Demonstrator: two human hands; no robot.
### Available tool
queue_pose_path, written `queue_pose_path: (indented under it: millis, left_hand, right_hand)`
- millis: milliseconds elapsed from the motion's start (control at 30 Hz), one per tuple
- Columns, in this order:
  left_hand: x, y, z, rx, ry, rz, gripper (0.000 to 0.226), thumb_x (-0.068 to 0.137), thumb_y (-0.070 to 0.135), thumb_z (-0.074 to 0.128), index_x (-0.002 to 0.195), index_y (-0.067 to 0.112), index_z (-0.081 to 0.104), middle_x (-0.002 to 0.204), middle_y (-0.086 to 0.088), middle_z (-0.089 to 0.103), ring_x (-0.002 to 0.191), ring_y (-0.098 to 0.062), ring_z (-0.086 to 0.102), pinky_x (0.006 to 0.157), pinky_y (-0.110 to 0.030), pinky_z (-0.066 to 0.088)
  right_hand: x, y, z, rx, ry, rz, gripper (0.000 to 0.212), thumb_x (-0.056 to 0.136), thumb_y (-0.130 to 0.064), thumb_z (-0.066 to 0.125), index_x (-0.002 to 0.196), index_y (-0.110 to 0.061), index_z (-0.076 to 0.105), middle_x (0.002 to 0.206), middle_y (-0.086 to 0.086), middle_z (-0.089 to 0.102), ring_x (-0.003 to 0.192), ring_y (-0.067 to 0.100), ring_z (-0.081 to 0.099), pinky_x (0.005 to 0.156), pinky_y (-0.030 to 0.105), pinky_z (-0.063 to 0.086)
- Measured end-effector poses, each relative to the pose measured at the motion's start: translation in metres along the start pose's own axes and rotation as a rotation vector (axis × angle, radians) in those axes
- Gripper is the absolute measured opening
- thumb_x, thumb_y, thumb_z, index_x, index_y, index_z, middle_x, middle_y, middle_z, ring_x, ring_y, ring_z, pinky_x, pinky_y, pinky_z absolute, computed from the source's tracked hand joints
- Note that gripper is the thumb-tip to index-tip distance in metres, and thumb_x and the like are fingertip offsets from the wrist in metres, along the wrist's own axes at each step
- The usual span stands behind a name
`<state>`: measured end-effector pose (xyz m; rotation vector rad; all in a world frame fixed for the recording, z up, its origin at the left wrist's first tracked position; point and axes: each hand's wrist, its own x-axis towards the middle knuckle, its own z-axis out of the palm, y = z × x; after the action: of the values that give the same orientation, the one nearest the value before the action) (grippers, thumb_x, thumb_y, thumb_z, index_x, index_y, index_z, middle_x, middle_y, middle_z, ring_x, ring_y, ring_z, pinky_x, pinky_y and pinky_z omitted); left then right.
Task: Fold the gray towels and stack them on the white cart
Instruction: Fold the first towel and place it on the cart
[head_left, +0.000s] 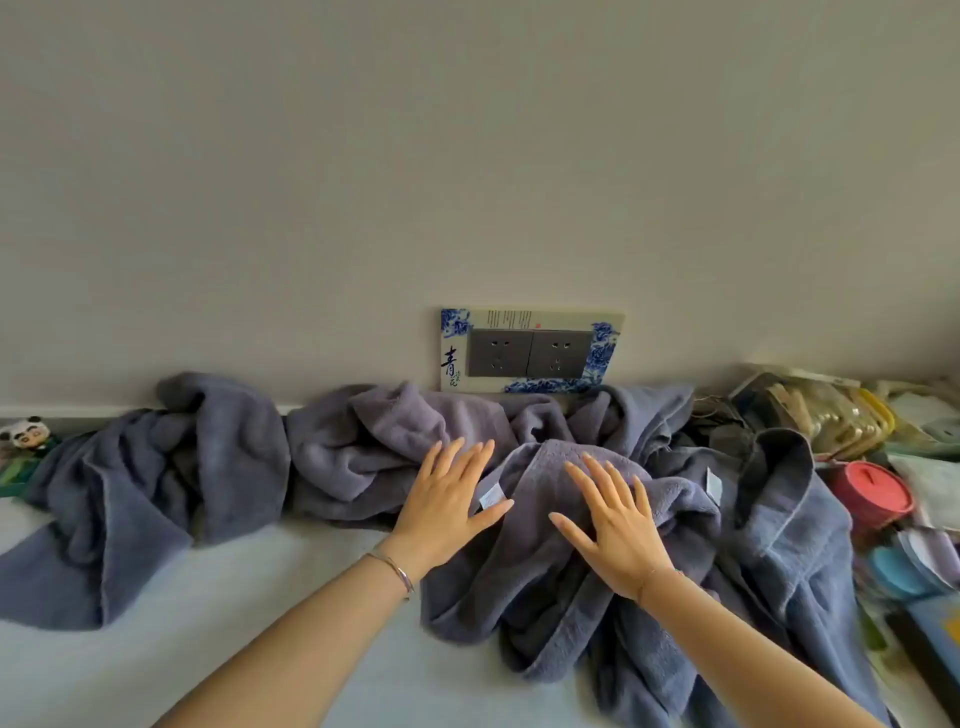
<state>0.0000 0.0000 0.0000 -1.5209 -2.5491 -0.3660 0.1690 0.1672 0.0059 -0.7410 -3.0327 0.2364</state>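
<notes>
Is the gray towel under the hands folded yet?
Not folded. The fluffy gray towel lies bunched and wrinkled under the flat left hand and right hand, no neat edges.

The towels are thick, fluffy gray terry cloth, matt. The surface looks smooth, pale and matt. The socket plate is glossy; the bangle is shiny metal.

Slate gray with a blue-violet tint, unpatterned, on all towels; white on the sewn labels. Pale bluish white on the tabletop. Beige on the wall. Blue-and-white floral border on the socket frame; dark gray on the sockets. Red on the lidded cup at the right edge. Black and white on the panda figure at the left edge.
</notes>
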Motion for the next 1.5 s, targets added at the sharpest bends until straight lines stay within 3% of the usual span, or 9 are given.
queue_pose_path:
  millis: [233,433,633,800,1033,1200,1267,1367,1500]
  left_hand:
    - [0.003,0.003,0.007,0.021,0.084,0.045,0.039,0.063,0.046,0.079,0.088,0.018,0.07,0.065,0.006,0.061,0.069,-0.016,0.057,0.071,-0.024,0.032]
    - [0.006,-0.006,-0.019,-0.569,-0.097,-0.187,0.028,0.085,0.042,0.063,0.068,0.021,0.061,0.05,0.001,0.042,0.053,-0.014,0.037,0.056,-0.029,0.032]
    - [0.003,-0.025,-0.083,-0.647,-0.071,-0.041,0.035,0.077,0.054,0.058,0.074,0.02,0.067,0.061,0.006,0.053,0.055,-0.004,0.043,0.059,-0.022,0.034]
    - [-0.012,-0.063,-0.143,-0.616,0.028,0.005,0.027,0.076,0.048,0.07,0.072,0.022,0.072,0.062,0.001,0.051,0.056,-0.003,0.042,0.058,-0.013,0.032]
    - [-0.053,-0.129,-0.171,-0.565,-0.076,-0.172,0.007,0.075,0.041,0.069,0.069,0.039,0.069,0.08,0.013,0.064,0.072,-0.002,0.058,0.07,-0.012,0.043]
    - [-0.055,-0.083,-0.159,-0.837,-0.269,-0.17,0.063,0.062,0.062,0.072,0.111,0.026,0.057,0.114,0.013,0.063,0.109,0.007,0.055,0.095,-0.014,0.042]
    - [-0.053,-0.062,-0.151,-0.818,-0.293,-0.139,0.055,0.067,0.062,0.07,0.107,0.025,0.06,0.1,0.008,0.067,0.092,0.003,0.06,0.082,-0.017,0.047]
    - [-0.056,-0.056,-0.149,-0.903,-0.178,-0.171,0.035,0.075,0.05,0.067,0.08,0.015,0.065,0.065,0.004,0.054,0.059,-0.004,0.045,0.06,-0.022,0.038]
    - [-0.077,-0.086,-0.159,-1.032,-0.032,-0.263,0.062,0.074,0.057,0.068,0.088,-0.003,0.063,0.073,0.0,0.053,0.071,-0.008,0.046,0.068,-0.027,0.041]
  right_hand:
    - [-0.022,0.012,0.016,0.052,0.033,-0.108,0.082,0.082,-0.079,0.002,0.146,-0.033,0.027,0.15,-0.012,0.031,0.143,0.013,0.018,0.118,0.037,-0.001]
    - [-0.002,-0.009,-0.018,0.488,0.047,-0.16,0.084,0.076,-0.081,0.035,0.146,-0.038,0.021,0.144,-0.023,0.025,0.138,0.004,0.02,0.116,0.029,0.014]
    - [0.035,-0.056,-0.059,0.577,-0.199,-0.281,0.077,0.067,-0.068,0.065,0.13,-0.026,0.05,0.15,-0.004,0.031,0.141,0.014,0.023,0.115,0.041,0.023]
    - [0.046,-0.081,-0.079,0.517,-0.449,-0.234,0.062,0.069,-0.061,0.071,0.109,-0.016,0.056,0.097,-0.008,0.049,0.093,0.008,0.046,0.084,0.027,0.037]
    - [0.044,-0.088,-0.111,0.778,-0.512,-0.237,0.043,0.073,-0.049,0.069,0.066,-0.007,0.058,0.059,-0.003,0.037,0.063,0.017,0.033,0.061,0.022,0.027]
    - [0.04,-0.143,-0.131,1.017,-0.424,-0.379,0.033,0.083,-0.023,0.066,0.064,-0.001,0.052,0.052,-0.01,0.038,0.051,0.003,0.033,0.054,0.011,0.029]
    - [0.039,-0.16,-0.137,1.059,-0.388,-0.403,0.033,0.085,-0.022,0.064,0.064,-0.001,0.05,0.052,-0.011,0.037,0.05,0.001,0.032,0.052,0.01,0.03]
    - [0.04,-0.16,-0.135,1.164,-0.382,-0.313,0.022,0.081,-0.027,0.063,0.07,-0.008,0.057,0.059,-0.011,0.059,0.057,0.0,0.053,0.058,0.01,0.044]
    - [0.031,-0.149,-0.104,0.787,-0.617,-0.203,0.051,0.074,-0.046,0.069,0.109,-0.009,0.066,0.106,0.003,0.071,0.102,0.016,0.066,0.098,0.03,0.048]
